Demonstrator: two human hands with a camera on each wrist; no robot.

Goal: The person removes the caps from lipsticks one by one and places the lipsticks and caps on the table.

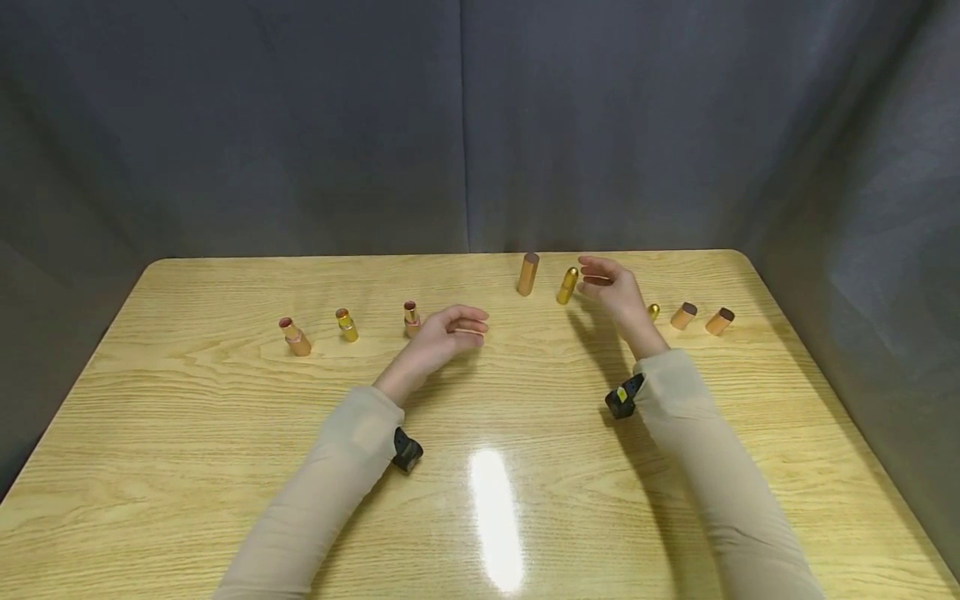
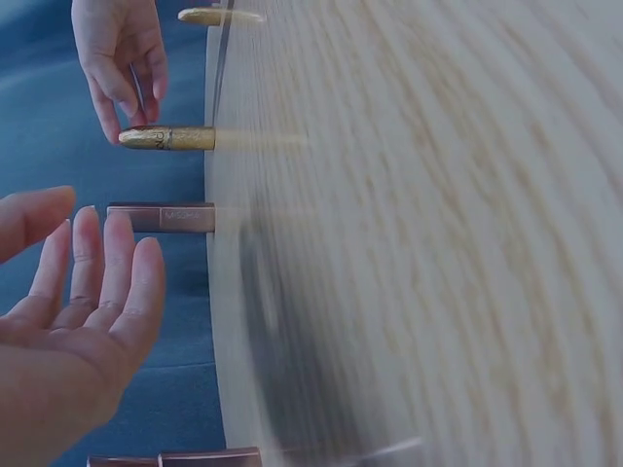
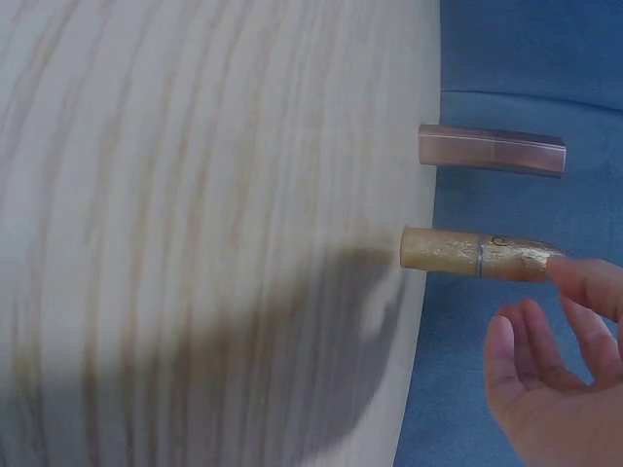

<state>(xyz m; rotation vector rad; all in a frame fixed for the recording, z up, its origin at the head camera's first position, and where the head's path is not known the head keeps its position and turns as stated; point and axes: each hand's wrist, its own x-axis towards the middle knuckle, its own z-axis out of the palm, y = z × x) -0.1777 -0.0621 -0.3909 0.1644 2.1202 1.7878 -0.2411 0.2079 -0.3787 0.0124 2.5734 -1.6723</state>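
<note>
Fingers (image 3: pixel 500 342) of the right hand (image 1: pixel 617 293) are loosely bent and apart, just beside the upright gold tube (image 1: pixel 567 286); whether one touches its tip is hard to tell. Only the right wrist view clearly shows the silvery ring (image 3: pixel 480 256) around it. Relaxed and empty, the left hand (image 1: pixel 444 330) overlaps the copper tube (image 1: pixel 528 275) in its wrist view, yet the head view shows them apart over the bench (image 1: pixel 555 400).

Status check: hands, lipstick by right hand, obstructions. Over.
Left hand open, empty. Right hand open beside gold lipstick tube, contact unclear. Tube upright; nothing visibly in the way.
</note>
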